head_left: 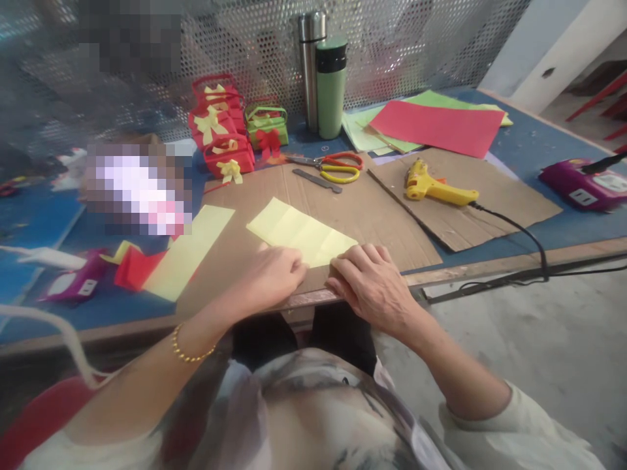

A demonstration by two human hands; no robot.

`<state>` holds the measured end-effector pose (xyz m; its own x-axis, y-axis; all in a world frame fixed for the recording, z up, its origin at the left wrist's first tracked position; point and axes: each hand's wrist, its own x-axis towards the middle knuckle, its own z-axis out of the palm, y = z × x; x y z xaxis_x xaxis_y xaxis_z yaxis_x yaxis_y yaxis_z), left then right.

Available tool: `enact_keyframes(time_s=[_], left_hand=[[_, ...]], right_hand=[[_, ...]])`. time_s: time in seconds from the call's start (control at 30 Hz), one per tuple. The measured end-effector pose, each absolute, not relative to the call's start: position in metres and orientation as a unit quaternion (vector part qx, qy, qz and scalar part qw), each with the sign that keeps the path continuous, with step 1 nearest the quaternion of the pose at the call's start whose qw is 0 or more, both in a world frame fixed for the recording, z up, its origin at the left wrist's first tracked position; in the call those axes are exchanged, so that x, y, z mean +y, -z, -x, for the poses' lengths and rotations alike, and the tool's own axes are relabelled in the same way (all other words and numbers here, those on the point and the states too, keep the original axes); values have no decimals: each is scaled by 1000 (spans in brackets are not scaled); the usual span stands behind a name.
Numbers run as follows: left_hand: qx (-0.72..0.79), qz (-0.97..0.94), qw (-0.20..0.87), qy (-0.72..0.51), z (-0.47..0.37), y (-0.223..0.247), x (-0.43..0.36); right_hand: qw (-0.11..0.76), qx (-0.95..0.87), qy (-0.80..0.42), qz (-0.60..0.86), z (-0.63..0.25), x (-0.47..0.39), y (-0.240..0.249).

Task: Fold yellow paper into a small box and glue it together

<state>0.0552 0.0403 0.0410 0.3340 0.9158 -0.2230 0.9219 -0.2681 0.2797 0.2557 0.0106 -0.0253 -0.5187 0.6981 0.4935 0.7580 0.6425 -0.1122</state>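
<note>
creased sheet point(302, 230): matt paper | flask point(308, 78): glossy metal | glue gun point(435, 187): smooth plastic

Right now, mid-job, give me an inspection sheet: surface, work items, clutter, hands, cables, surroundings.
Surface: blue tabletop, cardboard sheet over its near middle.
Work items: creased pale-yellow paper on the cardboard sheet.
Clutter: scissors and grey strip beyond the paper; yellow glue gun on another cardboard piece, right.
Hands: left hand and right hand at the paper's near edge; grip unclear.
Cables: black cord from the glue gun crosses the tabletop's front edge.
Surroundings: perforated panel behind, grey floor right.
</note>
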Motion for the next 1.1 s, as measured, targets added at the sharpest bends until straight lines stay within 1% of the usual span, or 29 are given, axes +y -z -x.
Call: enact_keyframes(time_s=[0.27, 0.37, 0.6, 1.1], left_hand=[[565, -808, 167, 2, -50, -36, 40], [562, -808, 175, 23, -55, -41, 43], [572, -805, 136, 74, -70, -50, 50], [534, -814, 225, 38, -49, -47, 48]], right_hand=[[259, -868, 59, 421, -255, 11, 27], [260, -866, 60, 422, -255, 11, 27], [256, -867, 61, 423, -255, 11, 26], [257, -868, 60, 422, -255, 10, 25]])
